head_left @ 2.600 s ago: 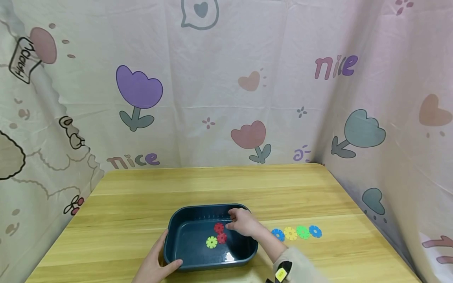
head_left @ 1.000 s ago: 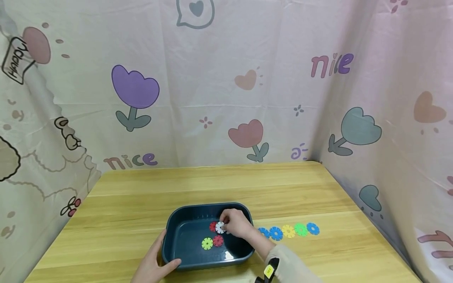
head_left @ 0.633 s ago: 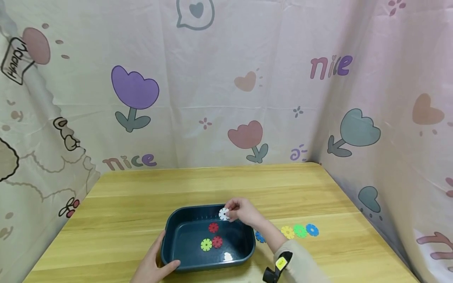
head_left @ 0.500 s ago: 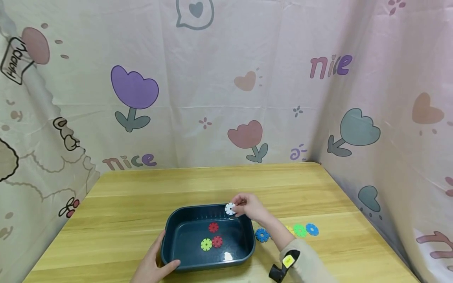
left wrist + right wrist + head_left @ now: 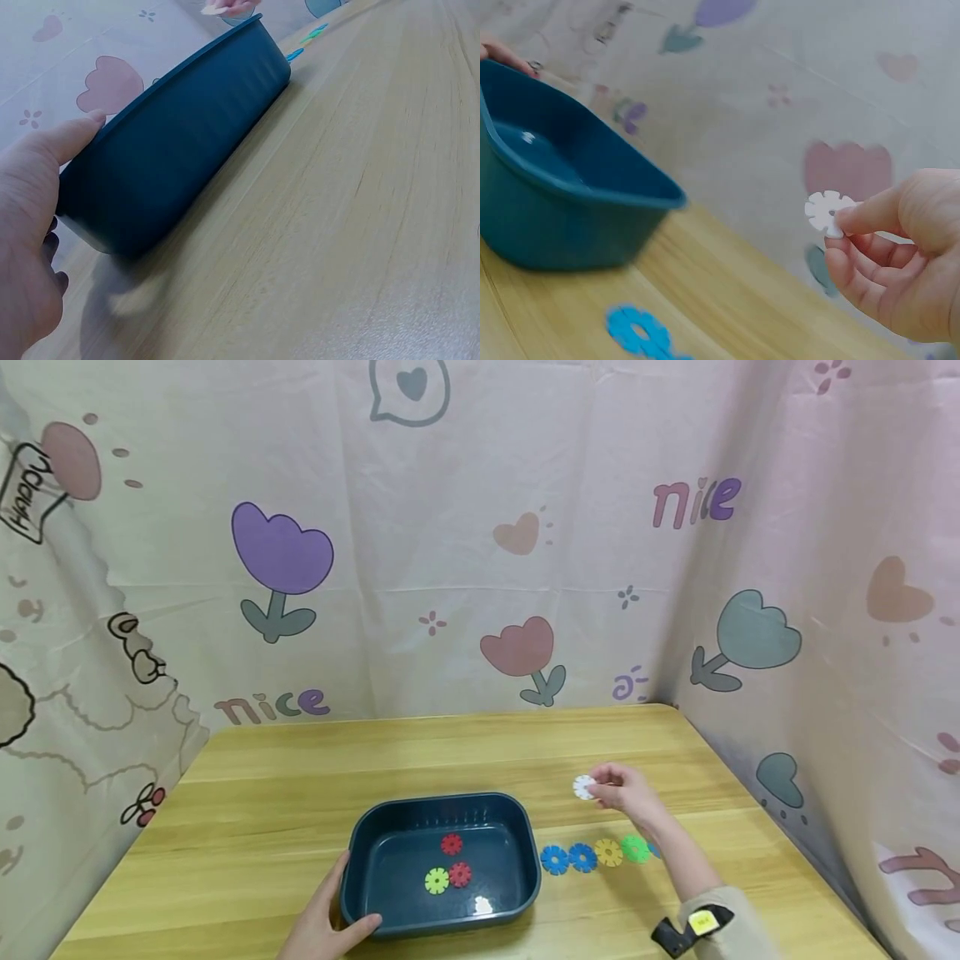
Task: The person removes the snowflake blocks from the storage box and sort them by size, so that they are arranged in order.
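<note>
My right hand [image 5: 626, 792] pinches a white snowflake disc [image 5: 582, 787] between thumb and fingers, raised over the table to the right of the bin. The right wrist view shows the disc's notched edge and centre hole, with the thumb [image 5: 870, 214] across one side. At the dark blue plastic bin [image 5: 382, 860], my left hand [image 5: 322, 918] grips the left end, thumb over the rim and fingers along the outside. Inside the bin lie a red disc [image 5: 452, 844], a second red disc [image 5: 460, 875] and a yellow-green disc [image 5: 437, 882], these last two side by side.
Right of the bin, a row of discs runs along the wooden table [image 5: 285, 777]: a blue disc [image 5: 554, 860], another blue disc [image 5: 582, 857], a yellow disc [image 5: 608, 852], a green disc [image 5: 635, 849] and a blue one partly behind my right wrist. A printed curtain [image 5: 420, 527] hangs behind.
My right hand has lifted the white disc out of the bin and carried it rightward past the rim, over the table. My left hand stays on the bin.
</note>
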A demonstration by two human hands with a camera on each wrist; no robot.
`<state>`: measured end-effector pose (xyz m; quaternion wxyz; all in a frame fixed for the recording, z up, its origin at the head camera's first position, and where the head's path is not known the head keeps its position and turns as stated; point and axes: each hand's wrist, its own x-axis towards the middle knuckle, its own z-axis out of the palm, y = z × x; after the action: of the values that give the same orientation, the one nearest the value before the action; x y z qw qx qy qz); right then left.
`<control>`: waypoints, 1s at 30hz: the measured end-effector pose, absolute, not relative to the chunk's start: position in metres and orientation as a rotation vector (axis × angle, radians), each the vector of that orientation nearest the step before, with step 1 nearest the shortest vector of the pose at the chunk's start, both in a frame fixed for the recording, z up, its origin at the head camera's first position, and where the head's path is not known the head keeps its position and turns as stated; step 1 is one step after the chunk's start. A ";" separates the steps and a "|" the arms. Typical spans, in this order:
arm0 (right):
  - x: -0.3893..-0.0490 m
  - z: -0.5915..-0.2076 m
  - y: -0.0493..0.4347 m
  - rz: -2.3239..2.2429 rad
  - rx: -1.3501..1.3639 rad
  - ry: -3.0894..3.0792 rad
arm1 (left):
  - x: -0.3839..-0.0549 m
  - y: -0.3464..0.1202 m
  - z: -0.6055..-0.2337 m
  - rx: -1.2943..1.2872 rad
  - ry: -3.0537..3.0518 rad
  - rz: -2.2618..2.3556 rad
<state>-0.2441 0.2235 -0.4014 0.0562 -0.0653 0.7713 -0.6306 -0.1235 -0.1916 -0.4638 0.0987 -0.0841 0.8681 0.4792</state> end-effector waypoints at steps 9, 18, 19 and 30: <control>-0.229 -0.412 0.291 -1.974 -0.037 2.329 | -0.122 -0.192 -0.464 -0.261 2.557 1.425; -0.217 -0.434 0.343 -1.892 0.183 2.362 | -0.122 -0.192 -0.463 -0.257 2.576 1.407; -0.217 -0.437 0.347 -1.879 0.212 2.365 | -0.122 -0.192 -0.463 -0.254 2.580 1.406; -0.222 -0.464 0.368 -1.450 0.378 2.592 | -0.122 -0.191 -0.462 -0.255 2.573 1.429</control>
<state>-0.2216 0.3682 -0.4636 0.0736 0.1261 0.8635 -0.4828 -0.1220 -0.1908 -0.4618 0.0934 -0.0860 0.8671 0.4816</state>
